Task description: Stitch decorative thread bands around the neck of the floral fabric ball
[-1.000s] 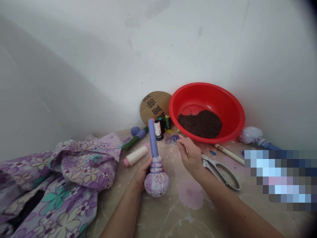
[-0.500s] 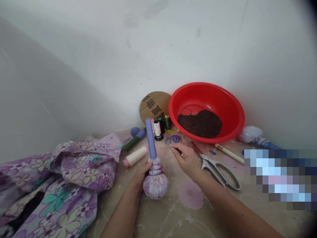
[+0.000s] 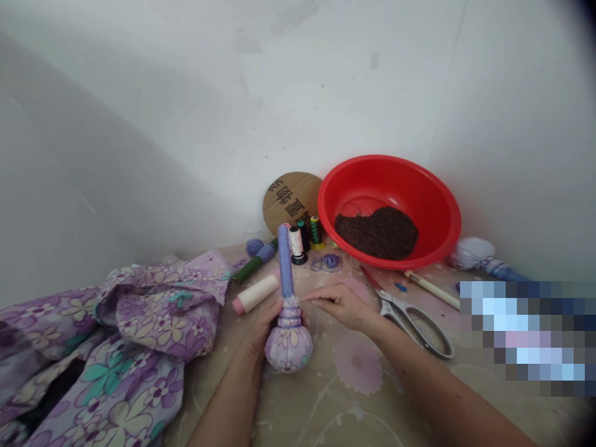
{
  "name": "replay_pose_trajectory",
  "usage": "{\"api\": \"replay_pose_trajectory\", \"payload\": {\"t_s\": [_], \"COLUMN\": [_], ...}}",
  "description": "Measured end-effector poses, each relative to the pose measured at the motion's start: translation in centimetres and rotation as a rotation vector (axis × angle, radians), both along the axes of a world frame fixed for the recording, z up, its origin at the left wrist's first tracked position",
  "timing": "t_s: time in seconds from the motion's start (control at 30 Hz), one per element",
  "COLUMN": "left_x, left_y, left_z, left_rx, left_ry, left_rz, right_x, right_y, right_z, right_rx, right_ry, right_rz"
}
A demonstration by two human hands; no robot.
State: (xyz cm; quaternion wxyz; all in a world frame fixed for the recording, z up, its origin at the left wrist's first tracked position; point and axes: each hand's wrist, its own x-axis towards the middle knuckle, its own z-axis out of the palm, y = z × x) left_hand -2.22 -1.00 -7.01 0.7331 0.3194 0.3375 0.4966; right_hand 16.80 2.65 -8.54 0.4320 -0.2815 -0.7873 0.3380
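Observation:
My left hand point(image 3: 269, 320) grips the bound neck of a floral cloth ball on a stick point(image 3: 288, 349). Its round head faces me, and the stick, wrapped in purple, points away toward the wall. Purple cord circles the gathered cloth at the neck. To the right of that neck, my right hand point(image 3: 339, 304) is closed in a pinch, fingertips close to the gathered cloth. A faint light line shows at the fingertips, too fine to name.
Floral fabric point(image 3: 158, 335) lies heaped at left. A white thread cone point(image 3: 256, 293) and several upright spools point(image 3: 297, 245) stand beyond my hands. Right of them are scissors point(image 3: 410, 320), a red basin point(image 3: 447, 230) holding dark grains, a pale stick point(image 3: 433, 288) and a white cloth-headed stick point(image 3: 472, 251).
My right hand has moved left, bringing its pinched fingertips to the neck of the cloth ball. The ball has shifted slightly left, still in my left hand.

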Motion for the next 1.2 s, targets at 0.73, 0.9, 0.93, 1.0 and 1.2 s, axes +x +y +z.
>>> {"api": "replay_pose_trajectory", "payload": {"t_s": [0.73,0.9,0.93,1.0,1.2], "left_x": [-0.2,-0.4,-0.4,-0.4,-0.4], "left_y": [0.1,0.4,0.4,0.3,0.3], "left_z": [-0.4,-0.5,-0.5,-0.4,-0.6], "left_rx": [0.068,0.066,0.073,0.09,0.126], "left_ry": [0.101,0.083,0.09,0.104,0.093], "left_rz": [-0.012,-0.045,-0.045,-0.046,-0.064], "right_x": [-0.2,-0.4,-0.4,-0.5,-0.6], "right_y": [0.3,0.2,0.2,0.2,0.4], "right_z": [-0.9,-1.0,-1.1,-1.2,-1.6], "right_rx": [-0.076,-0.09,-0.094,-0.094,-0.079], "right_ry": [-0.008,0.022,0.026,0.034,0.06], "right_rz": [0.08,0.065,0.056,0.049,0.033]}}
